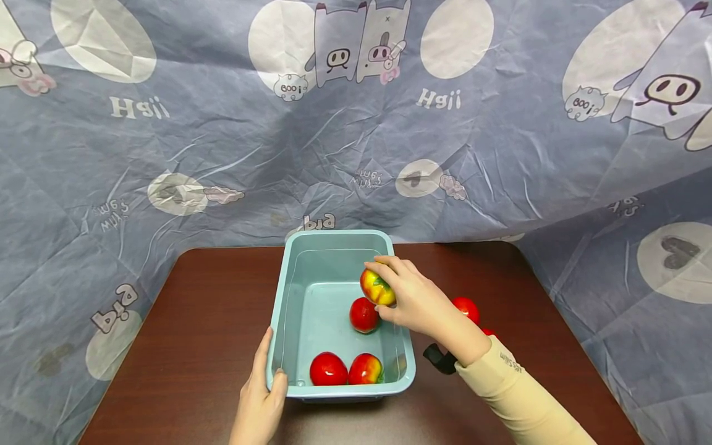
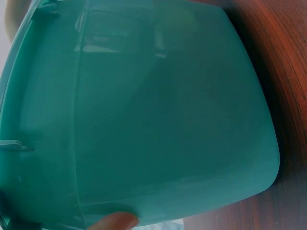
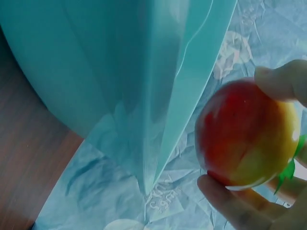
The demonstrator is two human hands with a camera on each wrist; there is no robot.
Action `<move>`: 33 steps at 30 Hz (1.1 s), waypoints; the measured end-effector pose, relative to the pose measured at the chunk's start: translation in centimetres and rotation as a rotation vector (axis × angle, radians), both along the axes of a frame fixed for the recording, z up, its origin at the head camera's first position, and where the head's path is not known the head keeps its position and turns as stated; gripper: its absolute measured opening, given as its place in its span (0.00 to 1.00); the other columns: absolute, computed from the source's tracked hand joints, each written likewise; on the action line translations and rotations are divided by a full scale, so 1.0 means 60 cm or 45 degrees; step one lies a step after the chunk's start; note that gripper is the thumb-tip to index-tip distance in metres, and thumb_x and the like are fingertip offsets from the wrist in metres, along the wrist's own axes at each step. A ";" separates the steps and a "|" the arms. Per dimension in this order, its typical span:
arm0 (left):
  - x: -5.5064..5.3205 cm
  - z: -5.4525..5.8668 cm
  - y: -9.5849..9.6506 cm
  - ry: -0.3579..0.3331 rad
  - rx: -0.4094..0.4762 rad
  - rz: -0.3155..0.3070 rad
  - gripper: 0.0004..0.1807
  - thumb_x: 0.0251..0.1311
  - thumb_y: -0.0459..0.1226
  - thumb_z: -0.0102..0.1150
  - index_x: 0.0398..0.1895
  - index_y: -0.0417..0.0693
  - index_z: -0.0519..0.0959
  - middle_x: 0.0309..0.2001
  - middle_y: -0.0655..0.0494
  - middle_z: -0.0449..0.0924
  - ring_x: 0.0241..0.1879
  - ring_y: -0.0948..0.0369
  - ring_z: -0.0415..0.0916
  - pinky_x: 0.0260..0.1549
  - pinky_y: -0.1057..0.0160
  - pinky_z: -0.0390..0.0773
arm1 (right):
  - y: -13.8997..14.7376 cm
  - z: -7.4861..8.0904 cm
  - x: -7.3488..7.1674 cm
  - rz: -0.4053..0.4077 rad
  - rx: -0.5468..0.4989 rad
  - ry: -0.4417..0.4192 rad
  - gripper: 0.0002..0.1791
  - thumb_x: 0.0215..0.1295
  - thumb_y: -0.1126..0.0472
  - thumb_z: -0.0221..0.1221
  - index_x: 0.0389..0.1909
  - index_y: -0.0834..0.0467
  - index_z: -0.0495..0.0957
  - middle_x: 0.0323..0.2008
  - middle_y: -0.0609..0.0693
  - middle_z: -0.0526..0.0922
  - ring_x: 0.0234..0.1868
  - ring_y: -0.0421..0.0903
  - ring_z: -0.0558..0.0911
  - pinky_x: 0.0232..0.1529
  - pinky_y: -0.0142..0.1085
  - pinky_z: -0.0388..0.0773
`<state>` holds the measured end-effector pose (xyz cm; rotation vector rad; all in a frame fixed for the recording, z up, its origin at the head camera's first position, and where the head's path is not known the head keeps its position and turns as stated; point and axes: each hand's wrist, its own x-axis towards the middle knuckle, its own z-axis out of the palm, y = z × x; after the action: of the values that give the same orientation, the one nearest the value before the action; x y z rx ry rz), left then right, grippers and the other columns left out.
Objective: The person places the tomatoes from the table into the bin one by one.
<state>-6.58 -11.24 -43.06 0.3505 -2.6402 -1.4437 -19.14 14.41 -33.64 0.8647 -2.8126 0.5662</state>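
Observation:
A light blue-green plastic bin (image 1: 334, 390) stands on the table. My left hand (image 1: 260, 386) grips its near left corner, thumb over the rim and fingers along the outer wall. In the left wrist view a fingertip (image 2: 115, 221) shows against that wall. Above the bin's right side, my right hand (image 1: 414, 296) holds a red-and-yellow apple-like fruit (image 1: 375, 287) with a green leafy top between thumb and fingers. Below it in the bin lies a red round fruit (image 1: 364, 316). A red fruit (image 1: 328, 369) and a red-and-yellow fruit (image 1: 365, 369) lie side by side at the near end.
Right of the bin, on the dark wooden table (image 1: 222, 309), a red fruit (image 1: 466, 308) and part of another (image 1: 487, 332) show behind the right forearm. A black strap (image 1: 440, 358) hangs under the right wrist. A printed grey-blue cloth (image 1: 222, 154) hangs behind and beside the table.

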 end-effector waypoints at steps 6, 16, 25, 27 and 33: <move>0.001 0.001 0.000 -0.009 0.010 -0.006 0.40 0.63 0.33 0.43 0.78 0.69 0.50 0.71 0.45 0.66 0.60 0.47 0.74 0.54 0.44 0.72 | -0.008 -0.009 0.006 0.083 0.003 -0.029 0.37 0.52 0.59 0.70 0.66 0.53 0.72 0.63 0.53 0.72 0.60 0.54 0.73 0.48 0.43 0.81; 0.000 0.004 -0.001 -0.021 0.025 -0.014 0.40 0.63 0.32 0.42 0.78 0.67 0.50 0.71 0.43 0.66 0.61 0.45 0.73 0.55 0.43 0.72 | -0.013 -0.022 0.010 0.125 0.032 -0.105 0.37 0.53 0.58 0.69 0.66 0.52 0.71 0.63 0.53 0.72 0.60 0.55 0.73 0.50 0.44 0.80; -0.001 0.004 0.000 -0.009 0.031 -0.005 0.40 0.63 0.32 0.43 0.78 0.68 0.50 0.70 0.44 0.66 0.61 0.45 0.74 0.55 0.43 0.72 | -0.017 -0.027 0.014 0.137 0.105 -0.162 0.38 0.53 0.57 0.70 0.68 0.53 0.70 0.65 0.54 0.71 0.61 0.54 0.73 0.48 0.44 0.80; -0.001 0.004 0.000 -0.006 0.035 -0.002 0.40 0.63 0.32 0.43 0.78 0.68 0.51 0.70 0.44 0.67 0.61 0.45 0.74 0.55 0.43 0.72 | -0.017 -0.029 0.015 0.144 0.110 -0.177 0.38 0.53 0.57 0.70 0.68 0.53 0.70 0.65 0.55 0.71 0.61 0.54 0.73 0.48 0.44 0.80; -0.001 0.003 -0.001 -0.006 0.036 -0.002 0.40 0.63 0.32 0.42 0.78 0.69 0.51 0.70 0.45 0.67 0.61 0.46 0.74 0.56 0.43 0.71 | -0.016 -0.033 0.016 0.166 0.125 -0.195 0.40 0.53 0.56 0.70 0.69 0.54 0.69 0.66 0.55 0.71 0.64 0.55 0.72 0.54 0.48 0.79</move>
<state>-6.64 -11.28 -42.90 0.3551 -2.6268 -1.4835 -18.17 13.43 -35.64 1.0734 -2.9595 0.5368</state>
